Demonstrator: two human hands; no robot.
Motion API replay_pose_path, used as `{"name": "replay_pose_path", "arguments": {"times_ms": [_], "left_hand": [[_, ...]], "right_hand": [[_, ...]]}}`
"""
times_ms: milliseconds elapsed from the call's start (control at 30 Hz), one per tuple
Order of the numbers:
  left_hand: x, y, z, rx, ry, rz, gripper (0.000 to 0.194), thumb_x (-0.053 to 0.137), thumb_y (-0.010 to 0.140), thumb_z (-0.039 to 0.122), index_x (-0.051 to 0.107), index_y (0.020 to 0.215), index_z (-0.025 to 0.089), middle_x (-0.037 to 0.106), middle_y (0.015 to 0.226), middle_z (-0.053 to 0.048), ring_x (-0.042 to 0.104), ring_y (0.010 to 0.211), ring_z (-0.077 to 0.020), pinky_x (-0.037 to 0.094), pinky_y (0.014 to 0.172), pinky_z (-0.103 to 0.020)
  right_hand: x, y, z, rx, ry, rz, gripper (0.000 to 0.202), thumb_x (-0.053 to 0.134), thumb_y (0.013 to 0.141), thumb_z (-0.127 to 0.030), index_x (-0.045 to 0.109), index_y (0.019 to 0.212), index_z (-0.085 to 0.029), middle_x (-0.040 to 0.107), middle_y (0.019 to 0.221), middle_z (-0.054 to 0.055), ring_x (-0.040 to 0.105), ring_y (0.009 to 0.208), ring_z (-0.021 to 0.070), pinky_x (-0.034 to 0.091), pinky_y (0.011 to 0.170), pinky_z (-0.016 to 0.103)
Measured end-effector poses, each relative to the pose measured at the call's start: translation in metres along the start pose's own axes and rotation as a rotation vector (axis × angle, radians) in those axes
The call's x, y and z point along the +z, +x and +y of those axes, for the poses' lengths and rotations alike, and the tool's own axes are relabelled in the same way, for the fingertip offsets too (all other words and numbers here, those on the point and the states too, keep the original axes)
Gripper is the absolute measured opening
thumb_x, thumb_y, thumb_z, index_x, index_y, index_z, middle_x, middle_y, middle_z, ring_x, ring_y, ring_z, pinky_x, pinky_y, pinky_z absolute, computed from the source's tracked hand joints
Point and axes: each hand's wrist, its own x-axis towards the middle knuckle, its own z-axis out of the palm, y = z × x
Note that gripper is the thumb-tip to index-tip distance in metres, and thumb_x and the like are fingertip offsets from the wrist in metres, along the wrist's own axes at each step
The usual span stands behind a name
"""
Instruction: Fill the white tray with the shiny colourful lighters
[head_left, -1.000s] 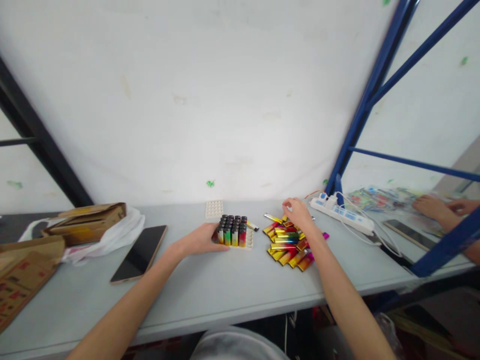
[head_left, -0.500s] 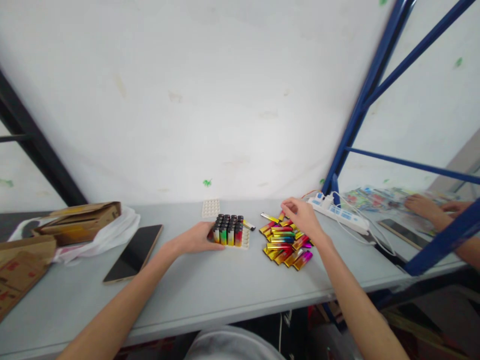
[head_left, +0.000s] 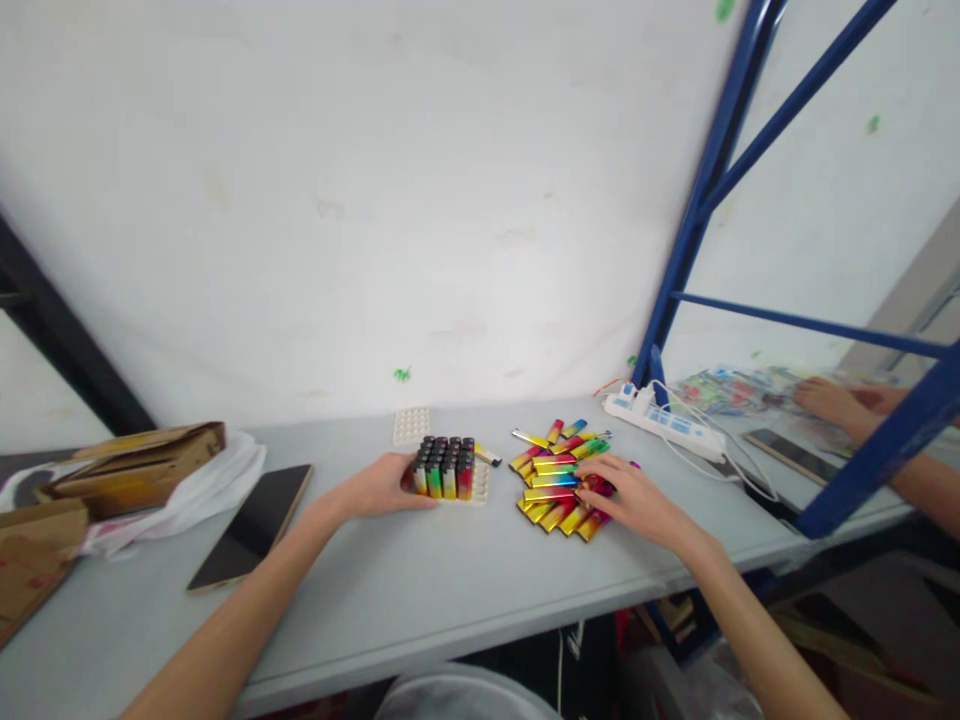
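The left hand (head_left: pixel 384 486) has its fingers wrapped round the left end of a block of upright lighters with black tops and shiny multicoloured bodies (head_left: pixel 444 472), gripping it with the thumb along the near side. The block stands in a white plastic tray with round sockets (head_left: pixel 478 488) on the pale grey counter (head_left: pixel 450 590), leaving the tray's right edge bare. A yellow lighter with a black end (head_left: pixel 487 456) lies just beside its far right corner. To the right, the right hand (head_left: pixel 634 497) reaches over a loose pile of metallic gold, red, green and blue lighters (head_left: pixel 551 493), fingers bent and touching the pile; whether they have closed on one, I cannot tell. A second white socketed tray (head_left: pixel 412 425) lies farther back, near the white wall (head_left: pixel 450 200).
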Motion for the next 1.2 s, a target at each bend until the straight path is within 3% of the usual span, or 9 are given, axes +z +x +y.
{"name": "replay_pose_path", "arguments": {"times_ms": [233, 433, 533, 633, 733, 867, 1033, 1200], "left_hand": [[-0.015, -0.005, -0.015, -0.108, 0.07, -0.044, 0.056, 0.077, 0.068, 0.064, 0.066, 0.098, 0.017, 0.069, 0.084, -0.002, 0.062, 0.076, -0.0227, 0.046, 0.065, -0.028], [-0.021, -0.008, -0.027, -0.149, 0.035, -0.074, 0.058, 0.078, 0.065, 0.068, 0.068, 0.093, 0.018, 0.068, 0.08, -0.001, 0.062, 0.075, -0.0223, 0.046, 0.062, -0.027], [-0.02, -0.008, -0.024, -0.172, 0.028, -0.085, 0.057, 0.077, 0.065, 0.067, 0.069, 0.092, 0.018, 0.069, 0.079, -0.001, 0.064, 0.074, -0.0222, 0.047, 0.062, -0.027], [-0.017, -0.007, -0.019, -0.162, 0.015, -0.072, 0.057, 0.08, 0.063, 0.065, 0.072, 0.096, 0.019, 0.074, 0.086, -0.001, 0.067, 0.081, -0.0235, 0.052, 0.068, -0.027], [-0.015, -0.005, -0.015, -0.139, -0.007, -0.029, 0.057, 0.083, 0.06, 0.062, 0.074, 0.097, 0.02, 0.077, 0.095, 0.0, 0.068, 0.089, -0.0248, 0.055, 0.076, -0.028], [-0.014, -0.004, -0.015, -0.103, -0.042, -0.037, 0.055, 0.084, 0.061, 0.06, 0.075, 0.096, 0.018, 0.078, 0.095, 0.0, 0.069, 0.09, -0.0252, 0.056, 0.078, -0.027], [-0.014, -0.005, -0.016, -0.09, -0.045, -0.019, 0.052, 0.085, 0.062, 0.059, 0.074, 0.094, 0.019, 0.078, 0.092, 0.0, 0.069, 0.089, -0.0248, 0.055, 0.076, -0.026], [-0.012, -0.005, -0.015, -0.068, -0.07, -0.012, 0.053, 0.086, 0.063, 0.056, 0.074, 0.097, 0.017, 0.077, 0.094, 0.0, 0.069, 0.089, -0.0242, 0.055, 0.079, -0.028]], "right_hand": [[-0.003, 0.0, 0.003, 0.008, 0.034, -0.054, 0.029, 0.064, 0.098, -0.041, 0.073, 0.121, -0.026, 0.072, 0.127, 0.009, 0.063, 0.123, 0.028, 0.048, 0.109, 0.045], [-0.009, -0.002, 0.021, -0.006, 0.03, -0.083, 0.024, 0.065, 0.095, -0.028, 0.076, 0.117, -0.025, 0.075, 0.122, 0.009, 0.066, 0.118, 0.0272, 0.051, 0.106, 0.045], [-0.013, 0.0, 0.018, -0.002, 0.048, -0.028, 0.02, 0.066, 0.094, -0.031, 0.078, 0.11, -0.025, 0.075, 0.115, 0.01, 0.068, 0.111, 0.0278, 0.053, 0.102, 0.046], [-0.012, 0.008, 0.005, 0.036, 0.208, 0.115, 0.025, 0.068, 0.094, -0.04, 0.077, 0.111, -0.025, 0.074, 0.114, 0.011, 0.069, 0.106, 0.0277, 0.056, 0.095, 0.044], [-0.002, 0.024, -0.016, 0.126, 0.547, 0.258, 0.033, 0.074, 0.089, -0.046, 0.073, 0.112, -0.022, 0.074, 0.114, 0.01, 0.072, 0.1, 0.0261, 0.059, 0.086, 0.039], [0.016, 0.06, -0.043, 0.238, 0.91, 0.2, 0.043, 0.086, 0.076, -0.046, 0.073, 0.109, -0.022, 0.076, 0.103, 0.005, 0.074, 0.087, 0.0234, 0.058, 0.075, 0.035], [0.025, 0.115, -0.059, 0.244, 1.06, 0.288, 0.041, 0.091, 0.068, -0.036, 0.077, 0.104, -0.022, 0.074, 0.094, 0.002, 0.063, 0.078, 0.0143, 0.047, 0.066, 0.026], [0.038, 0.148, -0.065, 0.22, 1.295, 0.209, 0.047, 0.091, 0.06, -0.027, 0.077, 0.105, -0.022, 0.07, 0.084, 0.0, 0.052, 0.07, 0.0113, 0.037, 0.06, 0.026]]}}
